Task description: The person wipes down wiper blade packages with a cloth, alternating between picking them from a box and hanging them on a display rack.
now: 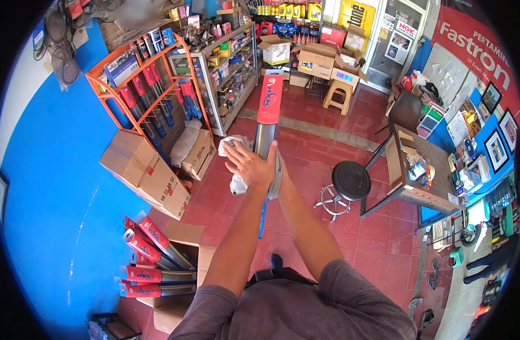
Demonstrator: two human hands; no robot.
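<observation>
A long wiper blade package, red at the top and grey and blue below, stands upright in front of me. My left hand lies across it, back toward me, fingers spread over a crumpled pale cloth, thumb against the package. Behind the package, my right hand grips it from the right side; most of its fingers are hidden. Part of the cloth also shows by my right wrist. At lower left, several similar packages stick out of an open carton.
An orange rack with more wiper packages stands at left, beside a closed carton and a glass display shelf. To the right are a round black stool and a wooden desk. Open cartons and a yellow stool are at the back.
</observation>
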